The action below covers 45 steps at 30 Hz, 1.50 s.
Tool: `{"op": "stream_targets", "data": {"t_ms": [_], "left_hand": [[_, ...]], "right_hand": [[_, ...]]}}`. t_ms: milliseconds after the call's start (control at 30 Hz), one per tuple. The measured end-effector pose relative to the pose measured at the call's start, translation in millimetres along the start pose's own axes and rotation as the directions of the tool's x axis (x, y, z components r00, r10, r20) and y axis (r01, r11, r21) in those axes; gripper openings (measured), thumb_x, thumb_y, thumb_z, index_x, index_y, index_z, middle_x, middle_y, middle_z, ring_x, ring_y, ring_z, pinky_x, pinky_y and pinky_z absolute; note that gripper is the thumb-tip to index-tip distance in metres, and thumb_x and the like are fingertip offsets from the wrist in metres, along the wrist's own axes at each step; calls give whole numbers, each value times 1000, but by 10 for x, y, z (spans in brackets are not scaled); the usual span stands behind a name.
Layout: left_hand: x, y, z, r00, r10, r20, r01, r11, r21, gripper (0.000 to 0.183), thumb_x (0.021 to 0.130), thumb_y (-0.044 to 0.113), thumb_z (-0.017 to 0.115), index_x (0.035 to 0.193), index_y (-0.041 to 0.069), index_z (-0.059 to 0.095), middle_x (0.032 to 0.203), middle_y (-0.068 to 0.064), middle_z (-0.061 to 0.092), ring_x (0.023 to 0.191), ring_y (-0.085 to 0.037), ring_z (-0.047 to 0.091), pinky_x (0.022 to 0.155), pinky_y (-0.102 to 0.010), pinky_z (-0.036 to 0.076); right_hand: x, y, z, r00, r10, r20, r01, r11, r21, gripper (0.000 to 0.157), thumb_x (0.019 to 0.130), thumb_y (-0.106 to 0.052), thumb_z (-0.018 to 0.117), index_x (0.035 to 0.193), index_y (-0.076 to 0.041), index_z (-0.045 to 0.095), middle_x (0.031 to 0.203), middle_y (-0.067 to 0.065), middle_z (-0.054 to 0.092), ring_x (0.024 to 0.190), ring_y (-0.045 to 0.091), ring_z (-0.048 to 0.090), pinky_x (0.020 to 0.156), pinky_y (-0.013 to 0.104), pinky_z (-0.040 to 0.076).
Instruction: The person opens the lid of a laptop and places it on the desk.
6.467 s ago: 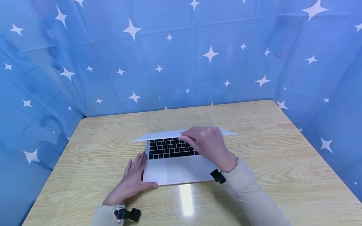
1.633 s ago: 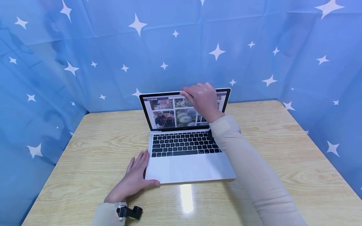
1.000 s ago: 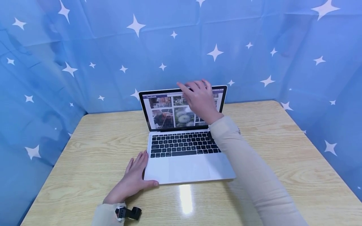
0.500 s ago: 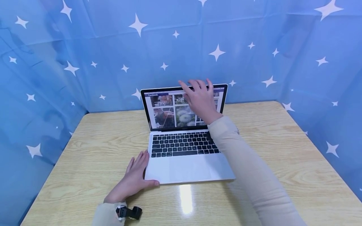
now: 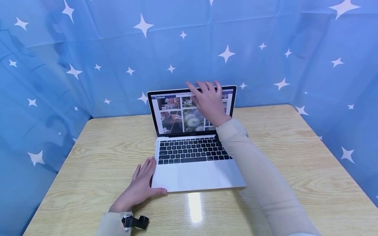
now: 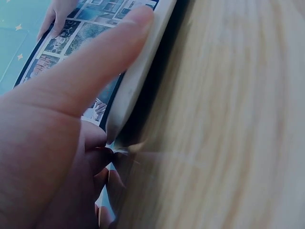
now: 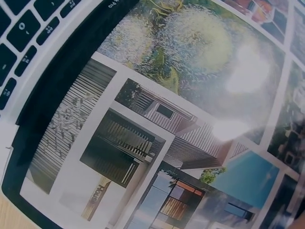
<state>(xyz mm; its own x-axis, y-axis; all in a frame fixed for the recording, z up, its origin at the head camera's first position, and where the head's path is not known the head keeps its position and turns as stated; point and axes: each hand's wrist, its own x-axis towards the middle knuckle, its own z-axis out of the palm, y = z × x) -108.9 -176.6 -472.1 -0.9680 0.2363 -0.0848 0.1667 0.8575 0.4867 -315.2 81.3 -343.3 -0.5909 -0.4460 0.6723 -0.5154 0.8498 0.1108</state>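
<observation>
A silver laptop (image 5: 198,176) stands raised on the table, its lit screen (image 5: 193,120) showing a page of photos. Near the top edge of the lid, my right hand (image 5: 209,104) has its fingers spread, their tips rising past the edge, and it covers part of the picture. My left hand (image 5: 138,188) lies at the base's front left corner, fingers extended along the left side and thumb on the front edge. In the left wrist view, the thumb (image 6: 90,67) reaches over the corner. The right wrist view is filled by the screen (image 7: 157,124) and some keys (image 7: 24,31).
The laptop sits mid-way on a light wood-grain table (image 5: 103,157). Just behind the table hangs a blue curtain (image 5: 118,49) with white stars, which also lines both sides. Wrist straps carry small black cameras, one visible on the left wrist (image 5: 134,222).
The lid has swung up and back from nearly closed to upright, lighting the screen. My right hand has gone up with it and its fingers have straightened; my left hand has stayed put.
</observation>
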Motion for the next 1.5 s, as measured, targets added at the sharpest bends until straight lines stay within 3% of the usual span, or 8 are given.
{"op": "stream_targets", "data": {"t_ms": [333, 800, 1500], "left_hand": [[-1, 0, -8, 1000, -7, -5, 7, 1000, -3, 122, 55, 75, 60, 143, 6, 9, 148, -7, 7, 135, -23, -1, 106, -45, -7], [-3, 7, -25, 1000, 11, -8, -11, 1000, -1, 121, 57, 73, 61, 143, 4, 10, 148, -8, 7, 135, -24, -1, 106, -46, -7], [12, -15, 11, 1000, 10, -13, -10, 1000, 4, 122, 55, 74, 60, 143, 5, 10, 148, -7, 7, 135, -23, 0, 106, -46, -7]], "right_hand": [[66, 21, 35, 999, -9, 40, 9, 1000, -20, 51, 91, -37, 47, 139, -31, 30, 135, 7, 39, 120, 29, 36, 105, 53, 6], [121, 52, 83, 980, 49, 195, -41, 998, -44, 58, 91, -46, 42, 142, -32, 19, 145, 9, 21, 125, 31, 28, 103, 56, 6], [197, 131, 240, 961, 67, 270, -61, 998, -32, 55, 92, -47, 38, 142, -32, 20, 144, 9, 21, 127, 32, 25, 104, 55, 2]]}}
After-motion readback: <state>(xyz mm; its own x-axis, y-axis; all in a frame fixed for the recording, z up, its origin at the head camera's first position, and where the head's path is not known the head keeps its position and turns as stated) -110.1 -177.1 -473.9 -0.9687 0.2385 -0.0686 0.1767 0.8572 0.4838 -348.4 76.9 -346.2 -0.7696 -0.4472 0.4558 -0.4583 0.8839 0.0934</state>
